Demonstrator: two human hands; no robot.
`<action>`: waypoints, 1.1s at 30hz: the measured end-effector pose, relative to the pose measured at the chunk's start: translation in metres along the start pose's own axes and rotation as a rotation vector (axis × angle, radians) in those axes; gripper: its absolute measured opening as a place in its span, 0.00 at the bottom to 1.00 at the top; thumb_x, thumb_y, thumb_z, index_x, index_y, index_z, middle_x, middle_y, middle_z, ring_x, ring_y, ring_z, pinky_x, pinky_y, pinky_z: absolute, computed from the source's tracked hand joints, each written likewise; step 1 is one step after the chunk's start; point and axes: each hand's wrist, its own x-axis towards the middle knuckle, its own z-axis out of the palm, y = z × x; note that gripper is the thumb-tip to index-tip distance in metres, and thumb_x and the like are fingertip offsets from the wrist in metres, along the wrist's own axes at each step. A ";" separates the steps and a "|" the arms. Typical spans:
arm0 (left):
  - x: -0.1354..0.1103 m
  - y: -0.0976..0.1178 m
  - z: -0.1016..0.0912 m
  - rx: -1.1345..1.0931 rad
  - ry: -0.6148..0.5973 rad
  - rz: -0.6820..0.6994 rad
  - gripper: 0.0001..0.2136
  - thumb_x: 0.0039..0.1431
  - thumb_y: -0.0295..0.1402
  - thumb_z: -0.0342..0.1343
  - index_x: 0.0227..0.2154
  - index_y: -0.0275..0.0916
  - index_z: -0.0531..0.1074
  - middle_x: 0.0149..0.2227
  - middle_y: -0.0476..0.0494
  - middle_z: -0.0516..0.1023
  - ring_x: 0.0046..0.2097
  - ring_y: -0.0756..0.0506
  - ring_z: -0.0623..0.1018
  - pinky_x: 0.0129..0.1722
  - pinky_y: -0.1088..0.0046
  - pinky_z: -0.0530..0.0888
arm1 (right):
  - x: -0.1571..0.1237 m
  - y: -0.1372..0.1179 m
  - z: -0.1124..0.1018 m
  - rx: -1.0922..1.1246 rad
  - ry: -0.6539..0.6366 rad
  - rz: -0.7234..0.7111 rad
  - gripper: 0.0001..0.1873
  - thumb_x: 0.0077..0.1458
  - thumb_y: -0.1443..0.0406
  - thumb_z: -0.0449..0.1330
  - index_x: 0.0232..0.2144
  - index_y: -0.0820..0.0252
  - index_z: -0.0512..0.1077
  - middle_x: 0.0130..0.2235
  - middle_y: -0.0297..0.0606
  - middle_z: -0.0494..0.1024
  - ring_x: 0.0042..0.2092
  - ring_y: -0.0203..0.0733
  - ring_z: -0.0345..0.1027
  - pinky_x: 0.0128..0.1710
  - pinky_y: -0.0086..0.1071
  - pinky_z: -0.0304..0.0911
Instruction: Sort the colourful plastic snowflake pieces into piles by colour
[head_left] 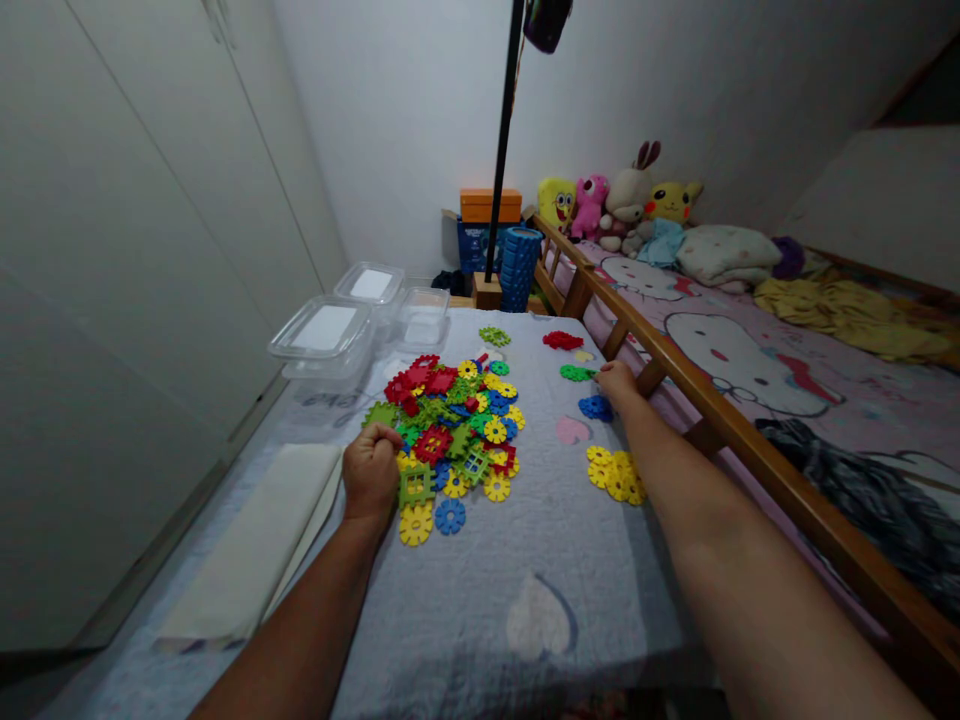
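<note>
Currently, the left hand (371, 465) is resting at the left side of a mixed pile (454, 420) of plastic pieces, near the middle of the cloth-covered surface (480, 570). Its fingers are curling closed into a fist; whether they are enclosing a piece cannot be told, the palm being hidden.

The right hand (616, 385) is reaching to the right edge of the surface, toward its far corner. Its thumb and forefinger are closing together at the right end of the green group (574, 373); whether they are gripping a piece cannot be told at this size.

The mixed pile is combining red, yellow, blue and green pieces, with a single blue disc (450, 516) lying flat at its near side. Sorted groups are lying apart from it: the red group (562, 341) is sitting near the far right corner, the blue group (595, 408) and the yellow group (616, 476) are following along the right edge toward the near edge, and the light-green group (494, 337) is lying near the far edge.

Clear lidded containers (322, 330) are standing at the far left corner. A folded white sheet (259, 540) is lying along the left edge. Beyond the right edge, a wooden bed rail (675, 395) is running alongside.
</note>
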 end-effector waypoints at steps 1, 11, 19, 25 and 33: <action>0.000 0.001 0.000 -0.003 -0.003 0.005 0.06 0.41 0.32 0.49 0.20 0.42 0.70 0.21 0.50 0.70 0.28 0.46 0.70 0.32 0.70 0.67 | -0.001 0.001 0.000 -0.010 -0.001 0.007 0.11 0.46 0.73 0.60 0.35 0.59 0.72 0.34 0.40 0.78 0.36 0.43 0.70 0.39 0.35 0.65; -0.001 0.001 0.000 -0.043 -0.003 0.000 0.05 0.42 0.32 0.49 0.21 0.42 0.70 0.21 0.50 0.70 0.27 0.46 0.69 0.29 0.71 0.64 | -0.039 -0.031 -0.012 0.047 0.009 -0.131 0.05 0.46 0.70 0.59 0.29 0.59 0.73 0.32 0.39 0.78 0.36 0.44 0.71 0.39 0.35 0.65; -0.001 0.003 -0.002 -0.040 0.037 0.010 0.05 0.42 0.32 0.48 0.20 0.42 0.69 0.22 0.50 0.71 0.29 0.46 0.70 0.30 0.71 0.67 | -0.160 -0.082 0.014 0.209 -0.482 -0.571 0.09 0.52 0.64 0.60 0.35 0.59 0.76 0.36 0.36 0.79 0.38 0.41 0.71 0.42 0.34 0.65; -0.001 0.005 -0.001 -0.009 0.038 0.008 0.05 0.42 0.32 0.48 0.20 0.42 0.70 0.22 0.50 0.72 0.29 0.46 0.71 0.31 0.70 0.68 | -0.212 -0.082 0.035 -0.027 -0.394 -0.712 0.17 0.51 0.65 0.67 0.45 0.57 0.77 0.47 0.43 0.75 0.51 0.50 0.66 0.54 0.42 0.60; -0.001 0.006 0.000 0.000 0.036 0.011 0.06 0.42 0.33 0.48 0.20 0.42 0.70 0.22 0.50 0.72 0.30 0.45 0.71 0.33 0.69 0.67 | -0.213 -0.077 0.041 0.163 -0.338 -0.655 0.07 0.49 0.69 0.64 0.33 0.55 0.72 0.39 0.37 0.74 0.45 0.45 0.66 0.48 0.37 0.61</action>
